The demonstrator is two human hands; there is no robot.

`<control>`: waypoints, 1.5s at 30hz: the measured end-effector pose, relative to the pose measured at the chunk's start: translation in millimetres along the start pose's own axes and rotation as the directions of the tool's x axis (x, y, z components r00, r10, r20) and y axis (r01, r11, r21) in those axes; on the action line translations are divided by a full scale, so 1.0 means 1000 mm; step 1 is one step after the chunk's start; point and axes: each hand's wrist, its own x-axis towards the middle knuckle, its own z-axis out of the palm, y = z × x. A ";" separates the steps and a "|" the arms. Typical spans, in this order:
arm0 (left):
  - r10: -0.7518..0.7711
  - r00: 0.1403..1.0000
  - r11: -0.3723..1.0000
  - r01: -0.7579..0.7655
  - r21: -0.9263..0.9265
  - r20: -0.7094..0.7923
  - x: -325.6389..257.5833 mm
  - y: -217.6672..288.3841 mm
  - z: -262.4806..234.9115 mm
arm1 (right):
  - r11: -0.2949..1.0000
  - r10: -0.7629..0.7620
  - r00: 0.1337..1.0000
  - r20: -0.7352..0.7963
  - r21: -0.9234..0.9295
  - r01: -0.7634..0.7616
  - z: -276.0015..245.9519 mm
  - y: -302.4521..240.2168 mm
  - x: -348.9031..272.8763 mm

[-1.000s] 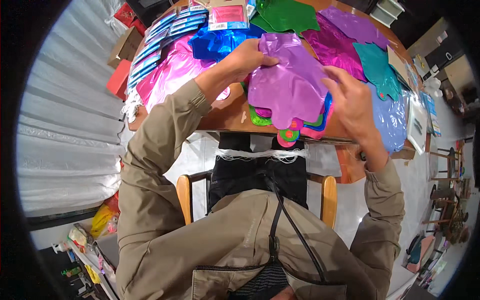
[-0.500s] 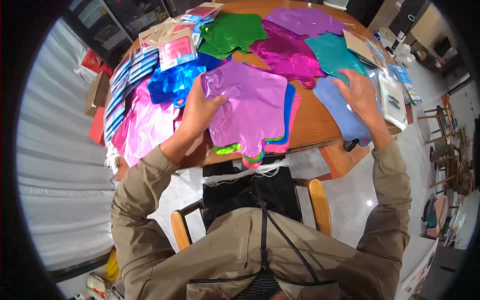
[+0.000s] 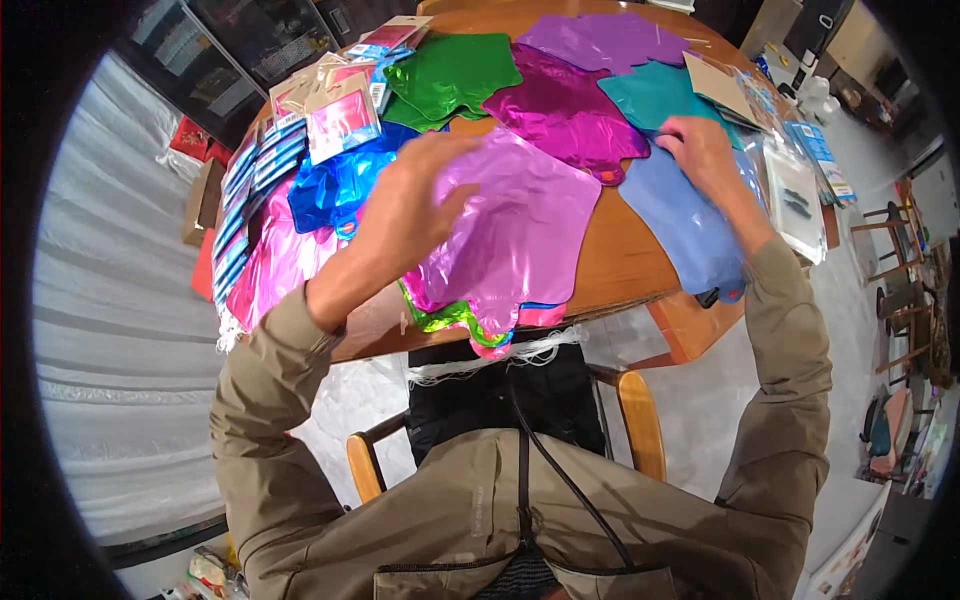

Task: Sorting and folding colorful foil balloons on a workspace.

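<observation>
A flat purple foil balloon (image 3: pixel 515 225) lies on top of a stack of green, pink and blue foil balloons (image 3: pixel 470 325) at the near edge of a round wooden table (image 3: pixel 625 265). My left hand (image 3: pixel 410 205) presses flat on the purple balloon's left side, fingers spread. My right hand (image 3: pixel 705 150) rests on a light blue foil balloon (image 3: pixel 690 225) to the right, its fingers curled at the balloon's upper edge. Whether they pinch the foil is unclear.
More flat foil balloons cover the table: blue (image 3: pixel 335 185), pink (image 3: pixel 275 265), green (image 3: pixel 450 75), magenta (image 3: pixel 565 115), violet (image 3: pixel 600 40), teal (image 3: pixel 650 95). Packaged balloon packs (image 3: pixel 335 105) lie far left, clear packets (image 3: pixel 795 195) far right. A wooden chair (image 3: pixel 640 420) stands below.
My right hand has moved off the purple balloon stack to the right onto the light blue balloon. My left hand has slid onto the purple balloon's left side.
</observation>
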 end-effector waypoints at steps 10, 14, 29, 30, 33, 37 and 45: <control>0.106 0.878 0.935 -0.248 0.254 0.467 0.017 0.002 0.040 | 0.822 0.208 0.971 0.121 0.517 -0.240 0.001 0.025 -0.006; 0.051 0.885 0.923 -0.219 0.316 0.464 0.022 0.000 0.040 | 0.663 0.225 0.937 0.268 0.662 -0.349 -0.002 0.030 -0.003; 0.274 0.959 0.958 -0.265 -0.108 0.074 0.148 0.016 0.169 | 0.515 0.188 0.924 0.334 0.768 -0.382 -0.002 0.026 0.000; 0.275 0.959 0.958 -0.266 -0.110 0.072 0.156 0.014 0.182 | 0.486 0.193 0.919 0.344 0.780 -0.395 0.000 0.026 0.000; 0.415 0.909 0.910 -0.415 0.007 0.020 0.178 0.013 0.202 | 0.429 0.210 0.908 0.363 0.800 -0.419 -0.001 0.027 0.002; 0.251 0.904 0.968 -0.232 -0.095 0.347 0.200 0.008 0.212 | 0.434 0.197 0.903 0.382 0.792 -0.430 0.000 0.026 0.004; 0.284 0.929 0.943 -0.225 -0.247 0.237 0.193 0.012 0.204 | 0.374 0.231 0.888 0.398 0.806 -0.459 -0.004 0.020 0.000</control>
